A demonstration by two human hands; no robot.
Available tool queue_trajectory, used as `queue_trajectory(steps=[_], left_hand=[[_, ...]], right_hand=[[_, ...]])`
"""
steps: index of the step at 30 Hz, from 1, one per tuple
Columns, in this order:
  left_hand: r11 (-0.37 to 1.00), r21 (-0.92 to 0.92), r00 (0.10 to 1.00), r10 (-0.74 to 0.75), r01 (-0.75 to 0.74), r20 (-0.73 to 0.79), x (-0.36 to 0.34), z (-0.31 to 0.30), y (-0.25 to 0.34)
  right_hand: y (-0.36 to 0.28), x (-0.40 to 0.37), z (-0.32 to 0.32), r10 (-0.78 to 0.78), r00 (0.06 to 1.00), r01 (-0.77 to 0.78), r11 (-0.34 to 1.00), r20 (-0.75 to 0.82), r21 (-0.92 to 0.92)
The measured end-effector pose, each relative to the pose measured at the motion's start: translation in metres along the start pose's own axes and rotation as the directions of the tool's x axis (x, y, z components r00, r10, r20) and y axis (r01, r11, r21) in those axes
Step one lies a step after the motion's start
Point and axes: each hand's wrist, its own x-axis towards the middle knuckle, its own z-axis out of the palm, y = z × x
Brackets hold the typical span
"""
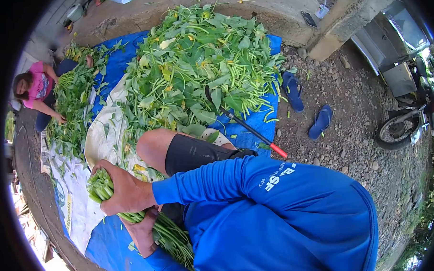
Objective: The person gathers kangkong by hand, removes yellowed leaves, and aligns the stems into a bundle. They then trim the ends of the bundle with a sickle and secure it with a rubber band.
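Stem bundle (102, 188) gripped w/ both hands (129, 191) nr blue tarp (111, 251).

Green stems (102, 186), blue tarp (117, 251), seemingly black motorcycle (412, 113)

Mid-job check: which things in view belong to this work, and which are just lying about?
Likely part of the job:
Bunch of green stems, held by right hand and left hand
Heap of leafy greens
Blue tarp
Red-handled tool, perhaps; no hand holds it

Apparently just lying about:
Two blue slippers
Phone-like object
Plastic cup
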Motion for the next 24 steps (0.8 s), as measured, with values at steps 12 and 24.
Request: queue_trajectory(steps=[12,24], left_hand=[[0.947,-0.307,0.993,0.071,-0.096,-0.093,-0.033,-0.057,0.034],[0.84,0.122,0.402,0.374,-0.528,-0.836,-0.089,-0.355,0.14]], right_hand=[[0.002,0.0,-0.131,0.096,0.979,-0.029,0.94,0.182,-0.341],[0.139,-0.274,-0.539,0.195,0.774,-0.579,-0.167,-0.602,-0.798]])
